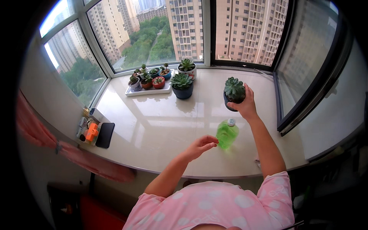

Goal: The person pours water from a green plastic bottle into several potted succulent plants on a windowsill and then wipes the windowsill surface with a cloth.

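Observation:
My right hand (247,101) is wrapped round the right side of a dark pot holding a green rosette succulent (234,89), toward the right of the white sill. Nearer to me stands a see-through green bottle (227,135) with a white cap. My left hand (202,146) is at the bottle's left side, fingers stretched out and thumb apart, not wrapped round it. Whether its fingertips touch the bottle I cannot tell. Another succulent in a dark blue pot (183,89) stands at the middle back, beside one in a white patterned pot (188,69).
A white tray (151,91) of several small potted succulents sits at the back left. By the left edge are a black phone (105,135) and a clear box (82,128) with orange items. An open black-framed window sash (306,92) juts in on the right. A pink curtain (82,155) hangs left.

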`<state>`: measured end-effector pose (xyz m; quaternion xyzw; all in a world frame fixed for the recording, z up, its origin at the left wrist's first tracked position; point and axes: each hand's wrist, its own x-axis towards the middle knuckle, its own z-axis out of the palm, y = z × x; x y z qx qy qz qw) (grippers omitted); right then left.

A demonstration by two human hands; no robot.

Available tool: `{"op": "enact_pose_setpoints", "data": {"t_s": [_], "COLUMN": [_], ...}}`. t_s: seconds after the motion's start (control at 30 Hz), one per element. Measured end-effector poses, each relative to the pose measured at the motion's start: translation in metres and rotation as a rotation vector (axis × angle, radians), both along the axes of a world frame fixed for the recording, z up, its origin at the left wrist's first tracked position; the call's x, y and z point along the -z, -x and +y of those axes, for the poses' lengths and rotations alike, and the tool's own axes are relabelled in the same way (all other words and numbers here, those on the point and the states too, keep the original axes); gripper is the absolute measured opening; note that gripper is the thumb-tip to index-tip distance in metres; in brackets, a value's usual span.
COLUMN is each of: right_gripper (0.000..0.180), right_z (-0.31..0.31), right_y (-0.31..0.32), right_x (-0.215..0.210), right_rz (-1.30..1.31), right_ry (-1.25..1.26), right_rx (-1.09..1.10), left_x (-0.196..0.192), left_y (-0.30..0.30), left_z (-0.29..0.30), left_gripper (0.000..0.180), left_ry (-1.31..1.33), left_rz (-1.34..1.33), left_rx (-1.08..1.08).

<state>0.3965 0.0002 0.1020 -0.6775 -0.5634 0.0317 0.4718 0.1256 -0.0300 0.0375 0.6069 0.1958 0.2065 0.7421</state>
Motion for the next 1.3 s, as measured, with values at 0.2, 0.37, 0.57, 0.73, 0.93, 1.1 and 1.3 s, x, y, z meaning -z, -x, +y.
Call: {"op": "enact_pose_setpoints", "data": {"t_s": [0.2, 0.37, 0.57, 0.73, 0.93, 1.1, 1.3], "right_gripper": [0.113, 0.111, 0.110, 0.109, 0.111, 0.109, 0.109], "right_z": [0.042, 0.057, 0.061, 0.047, 0.033, 0.028, 0.028], "right_y": [0.069, 0.130, 0.179, 0.203, 0.218, 0.221, 0.221], "right_x": [-0.025, -0.019, 0.036, 0.086, 0.118, 0.130, 0.134], "right_rz": [0.073, 0.131, 0.118, 0.177, 0.205, 0.224, 0.198], "right_ry": [0.018, 0.010, 0.010, 0.086, 0.197, 0.166, 0.137], "right_rx": [-0.008, 0.013, 0.023, 0.027, 0.056, 0.066, 0.069], "left_x": [-0.007, 0.001, 0.043, 0.065, 0.081, 0.088, 0.094], "left_y": [0.045, 0.081, 0.121, 0.130, 0.121, 0.116, 0.112], "left_z": [0.046, 0.085, 0.117, 0.123, 0.122, 0.124, 0.124], "left_gripper": [0.035, 0.044, 0.049, 0.055, 0.072, 0.075, 0.074], "left_ry": [-0.021, -0.053, -0.074, -0.084, -0.080, -0.098, -0.108], "left_rz": [-0.031, 0.027, 0.130, 0.217, 0.185, 0.208, 0.201], "left_rx": [-0.104, -0.212, -0.355, -0.304, -0.251, -0.208, -0.185]}}
